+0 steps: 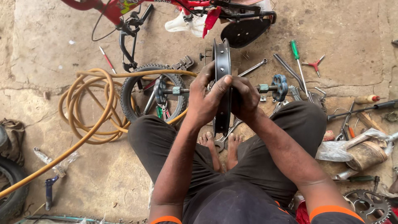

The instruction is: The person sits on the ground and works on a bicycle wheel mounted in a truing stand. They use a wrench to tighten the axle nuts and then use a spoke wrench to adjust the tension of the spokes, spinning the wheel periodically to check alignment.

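I hold a black bicycle wheel rim (222, 58) upright and edge-on, standing on the floor between my bare feet (219, 145). My left hand (206, 99) grips the rim's left side, thumb laid across its edge. My right hand (245, 98) clasps the right side. An axle (182, 90) runs through the hub, with a dark cog (160, 91) at the left end and a blue-grey toothed wheel (280, 87) at the right end. A spanner (222, 141) lies on the floor under the rim.
A small tyre (134, 85) and coiled tan hose (89, 103) lie at left. A red bicycle frame (120, 8) is overturned beyond. Screwdrivers, spanners and pliers (298, 70) scatter at right, with a chainring (369, 203) and a plastic-wrapped part (356, 151).
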